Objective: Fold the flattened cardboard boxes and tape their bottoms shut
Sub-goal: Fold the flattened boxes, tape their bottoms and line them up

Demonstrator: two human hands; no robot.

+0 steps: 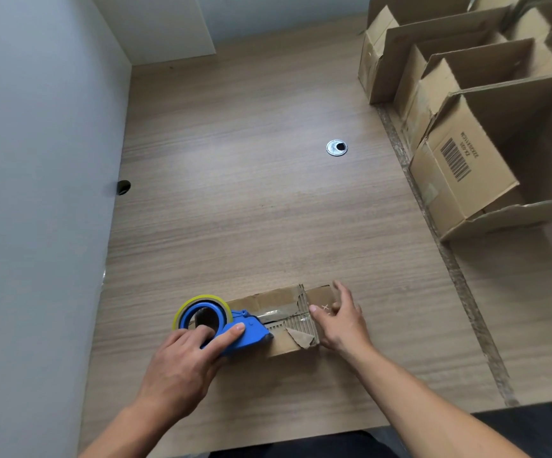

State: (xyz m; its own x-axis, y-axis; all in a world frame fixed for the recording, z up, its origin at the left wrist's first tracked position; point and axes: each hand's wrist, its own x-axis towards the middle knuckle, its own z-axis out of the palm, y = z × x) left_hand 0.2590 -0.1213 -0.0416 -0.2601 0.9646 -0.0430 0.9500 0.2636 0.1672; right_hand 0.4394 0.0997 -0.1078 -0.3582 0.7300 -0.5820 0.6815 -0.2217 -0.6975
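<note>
A small brown cardboard box (278, 304) lies on the wooden table near its front edge, its worn, torn flaps facing up. My left hand (185, 361) grips a blue tape dispenser (235, 328) with a yellowish tape roll, which rests on the left part of the box. A strip of clear tape runs from the dispenser along the flap seam. My right hand (340, 320) rests against the right end of the box, fingers spread and fairly straight, thumb on the top flap.
Several erected cardboard boxes (466, 166) stand in a row along the table's right side, open tops tilted toward me. A round metal cable grommet (336, 147) sits in the table (235, 193). A grey wall (36, 160) bounds the left side.
</note>
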